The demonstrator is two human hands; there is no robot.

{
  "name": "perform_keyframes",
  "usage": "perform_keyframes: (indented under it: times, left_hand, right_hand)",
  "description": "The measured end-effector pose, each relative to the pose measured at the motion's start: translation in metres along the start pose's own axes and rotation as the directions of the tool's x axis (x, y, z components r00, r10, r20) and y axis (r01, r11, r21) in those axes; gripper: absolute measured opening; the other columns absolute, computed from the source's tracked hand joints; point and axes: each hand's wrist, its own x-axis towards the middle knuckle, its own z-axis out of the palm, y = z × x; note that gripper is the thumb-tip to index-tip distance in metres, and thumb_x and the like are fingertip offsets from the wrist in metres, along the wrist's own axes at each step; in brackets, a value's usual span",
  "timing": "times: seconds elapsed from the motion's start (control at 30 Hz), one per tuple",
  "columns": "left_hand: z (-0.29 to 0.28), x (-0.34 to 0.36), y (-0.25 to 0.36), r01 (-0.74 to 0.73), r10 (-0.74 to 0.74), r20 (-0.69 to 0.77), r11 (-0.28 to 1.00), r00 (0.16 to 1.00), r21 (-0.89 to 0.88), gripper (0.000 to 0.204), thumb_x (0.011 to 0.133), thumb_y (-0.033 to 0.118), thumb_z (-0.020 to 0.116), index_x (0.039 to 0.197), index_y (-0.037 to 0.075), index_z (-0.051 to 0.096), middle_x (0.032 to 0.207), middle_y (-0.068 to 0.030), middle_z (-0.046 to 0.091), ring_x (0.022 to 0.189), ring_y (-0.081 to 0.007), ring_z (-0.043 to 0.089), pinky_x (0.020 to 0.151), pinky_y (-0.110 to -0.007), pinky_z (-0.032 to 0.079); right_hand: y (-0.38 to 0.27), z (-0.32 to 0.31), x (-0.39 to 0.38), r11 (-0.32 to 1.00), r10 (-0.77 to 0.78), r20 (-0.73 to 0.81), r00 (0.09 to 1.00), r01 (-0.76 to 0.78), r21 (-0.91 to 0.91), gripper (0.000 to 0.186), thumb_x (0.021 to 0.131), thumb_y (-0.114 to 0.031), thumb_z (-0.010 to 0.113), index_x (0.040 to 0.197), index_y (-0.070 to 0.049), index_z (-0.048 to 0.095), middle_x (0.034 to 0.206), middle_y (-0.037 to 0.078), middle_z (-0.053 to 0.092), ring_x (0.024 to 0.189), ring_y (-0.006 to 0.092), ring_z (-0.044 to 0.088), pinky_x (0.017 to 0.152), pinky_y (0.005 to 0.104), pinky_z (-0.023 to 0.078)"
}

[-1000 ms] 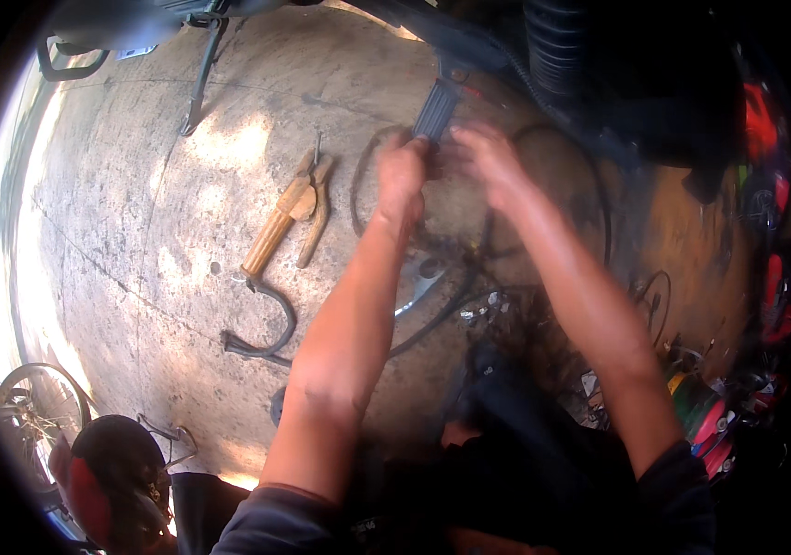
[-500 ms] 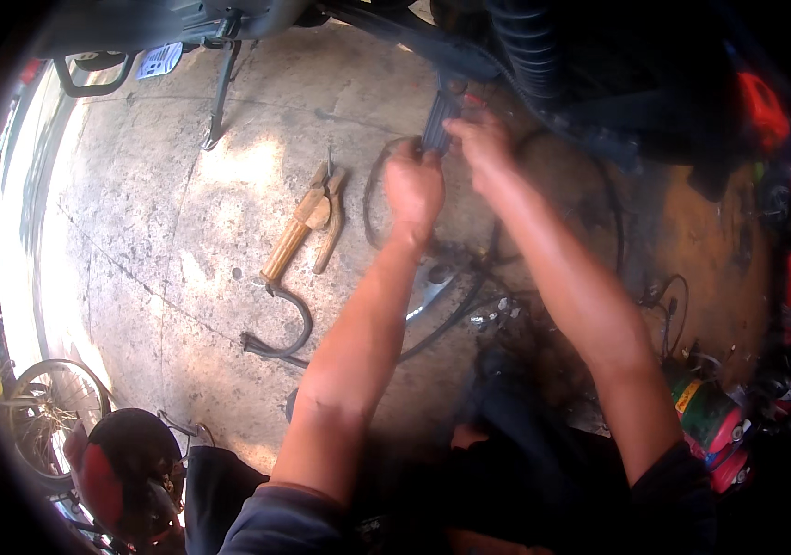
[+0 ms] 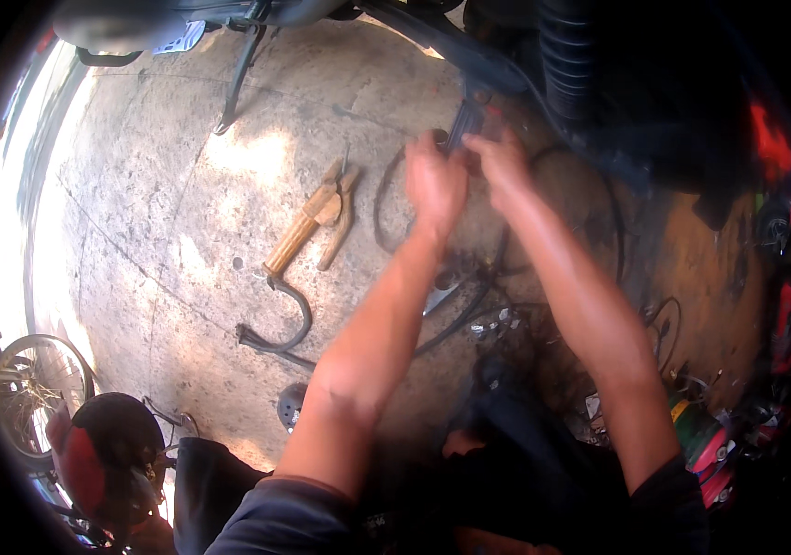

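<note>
Left hand [image 3: 437,185] — fingers curled in at the lower end of a dark ribbed bar [image 3: 465,122], thumb against it, looks closed on it. Right hand [image 3: 506,166] is on the other side of the same end, thumb toward the bar; fingertips blurred and partly hidden, can't tell if they're clamped or just touching. Bar is tilted, upper end right by the dark underside of a vehicle [image 3: 497,69]; can't tell whether it's attached there.

Black ridged hose [image 3: 569,65] up and right of the hands. Thin cable [image 3: 619,222] curves over the floor right of the right forearm. Left of the hands, well apart from them: wooden clamp [image 3: 295,239] on the concrete floor [image 3: 173,213], thick black lead [image 3: 306,319] curling off its lower end. Silver bracket [image 3: 441,296] lies between the forearms.

Further out — metal stand [image 3: 243,79] upper left, bicycle wheel [image 3: 44,393] lower left, red-and-black rounded thing [image 3: 113,458] beside the wheel.
</note>
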Motion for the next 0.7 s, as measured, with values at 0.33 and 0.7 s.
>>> perform_keyframes:
  times: [0.33, 0.7]
  left_hand:
    - [0.003, 0.021, 0.016, 0.110, -0.125, 0.101, 0.984, 0.987, 0.141, 0.027, 0.077, 0.017, 0.065, 0.093, -0.005, 0.063, 0.093, -0.0275, 0.065, 0.090, -0.0422, 0.063, 0.081, -0.044, 0.049]
    - [-0.004, 0.013, 0.001, 0.151, -0.116, 0.238, 0.979, 0.964, -0.134, 0.031, 0.080, 0.014, 0.065, 0.099, -0.008, 0.057, 0.090, -0.0265, 0.064, 0.080, -0.0393, 0.063, 0.077, -0.042, 0.050]
  right_hand:
    - [-0.010, -0.004, 0.000, 1.000, -0.019, 0.043, 0.999, 0.019, -0.019, 0.020, 0.078, -0.013, 0.071, 0.089, 0.002, 0.064, 0.083, 0.010, 0.065, 0.070, 0.0154, 0.061, 0.064, 0.0300, 0.050]
    - [0.020, 0.002, 0.044, 0.855, -0.131, -0.056, 0.990, 0.084, -0.512, 0.079, 0.065, -0.031, 0.080, 0.128, 0.003, 0.045, 0.117, 0.024, 0.061, 0.108, 0.0325, 0.061, 0.093, 0.0343, 0.048]
